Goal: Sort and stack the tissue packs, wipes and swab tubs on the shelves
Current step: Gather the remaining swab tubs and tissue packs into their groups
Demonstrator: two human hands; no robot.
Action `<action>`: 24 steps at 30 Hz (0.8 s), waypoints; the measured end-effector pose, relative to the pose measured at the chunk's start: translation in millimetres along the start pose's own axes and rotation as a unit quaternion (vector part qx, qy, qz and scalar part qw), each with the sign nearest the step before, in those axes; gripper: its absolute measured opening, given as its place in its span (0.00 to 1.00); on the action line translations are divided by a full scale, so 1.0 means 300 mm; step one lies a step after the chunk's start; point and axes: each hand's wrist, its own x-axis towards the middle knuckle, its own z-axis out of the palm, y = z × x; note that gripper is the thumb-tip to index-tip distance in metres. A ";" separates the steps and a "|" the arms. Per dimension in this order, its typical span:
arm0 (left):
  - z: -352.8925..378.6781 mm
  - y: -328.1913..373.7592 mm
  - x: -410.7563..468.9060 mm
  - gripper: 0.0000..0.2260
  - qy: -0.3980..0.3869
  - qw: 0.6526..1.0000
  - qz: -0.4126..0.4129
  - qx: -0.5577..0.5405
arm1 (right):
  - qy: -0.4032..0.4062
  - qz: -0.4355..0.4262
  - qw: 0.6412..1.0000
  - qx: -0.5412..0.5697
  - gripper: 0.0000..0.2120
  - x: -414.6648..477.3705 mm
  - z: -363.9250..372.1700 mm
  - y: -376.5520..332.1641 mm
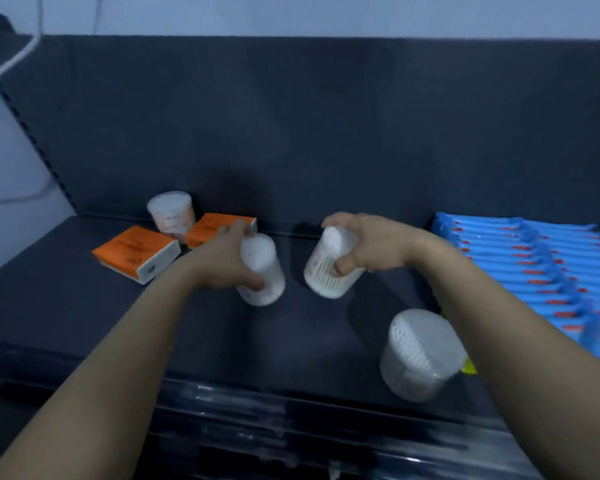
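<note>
My left hand (222,261) grips a clear swab tub (262,271) from its left side, over the middle of the dark shelf (66,299). My right hand (371,244) grips a second swab tub (326,268), tilted, just right of the first; the two tubs are apart. A third swab tub (420,355) stands near the shelf's front edge, below my right forearm. A fourth tub (172,214) with an orange label stands at the back left, between two orange tissue packs (137,252) (208,230).
A row of several blue wipe packs (541,275) fills the right side of the shelf. The dark back panel (291,133) rises behind everything. A glossy front rail (291,410) runs along the shelf's near edge. White cables (11,64) hang at the far left.
</note>
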 end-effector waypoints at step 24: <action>0.569 1.537 -0.183 0.19 -0.038 0.926 0.302 -0.221 | 0.354 0.143 0.914 0.133 0.10 -1.265 -0.434 0.964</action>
